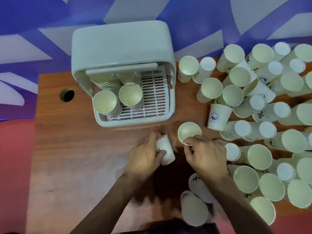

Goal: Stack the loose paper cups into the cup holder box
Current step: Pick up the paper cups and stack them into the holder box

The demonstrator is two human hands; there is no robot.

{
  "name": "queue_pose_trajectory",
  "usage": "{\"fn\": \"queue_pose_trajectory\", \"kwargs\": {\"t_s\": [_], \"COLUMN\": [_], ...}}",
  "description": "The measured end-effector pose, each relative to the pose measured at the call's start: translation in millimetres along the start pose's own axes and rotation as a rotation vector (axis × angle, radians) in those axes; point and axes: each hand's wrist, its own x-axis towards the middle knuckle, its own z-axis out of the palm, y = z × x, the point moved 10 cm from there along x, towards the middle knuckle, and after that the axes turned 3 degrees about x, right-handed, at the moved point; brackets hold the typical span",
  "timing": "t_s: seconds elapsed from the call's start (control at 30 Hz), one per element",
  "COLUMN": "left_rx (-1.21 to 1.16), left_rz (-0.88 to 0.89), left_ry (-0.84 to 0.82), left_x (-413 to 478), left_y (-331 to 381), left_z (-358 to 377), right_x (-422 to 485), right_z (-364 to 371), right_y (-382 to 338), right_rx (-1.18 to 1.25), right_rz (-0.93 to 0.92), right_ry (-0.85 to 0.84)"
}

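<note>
Your left hand (143, 159) is closed around a paper cup (166, 152) lying tilted, its printed side up, just above the wooden surface (70, 149). Your right hand (205, 156) pinches the near rim of an upright cup (189, 131) with its fingertips. The cup holder box (121, 48) stands open just beyond both hands, with two stacks of cups (118, 98) on its slatted tray. The loose paper cups (253, 115) crowd the surface to your right.

Loose cups (287, 92) cut off at right edge, left hand (143, 159) motion-blurred, rear stacks (104, 81) half hidden under lid (121, 46)
</note>
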Motion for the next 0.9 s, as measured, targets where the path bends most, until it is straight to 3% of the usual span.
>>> {"fn": "queue_pose_trajectory", "kwargs": {"t_s": [0.1,0.3,0.43,0.67,0.9], "left_rx": [-0.033,0.023,0.117,0.225,0.26], "left_rz": [-0.012,0.144,0.17,0.279,0.234], "left_ry": [0.053,0.529,0.71,0.732,0.624], "left_x": [-2,-45,-53,-37,-13], "left_y": [-1,-8,-34,-58,-77], "left_z": [-31,-178,-227,-222,-199], "right_x": [0,21,46,64,84], "right_z": [-35,-98,-88,-62,-41], "right_y": [-19,-92,-132,-147,-152], "right_rx": [0.075,0.36,0.431,0.324,0.293], "right_rz": [-0.035,-0.385,-0.554,-0.616,-0.574], "right_ry": [0.095,0.273,0.315,0.336,0.268]}}
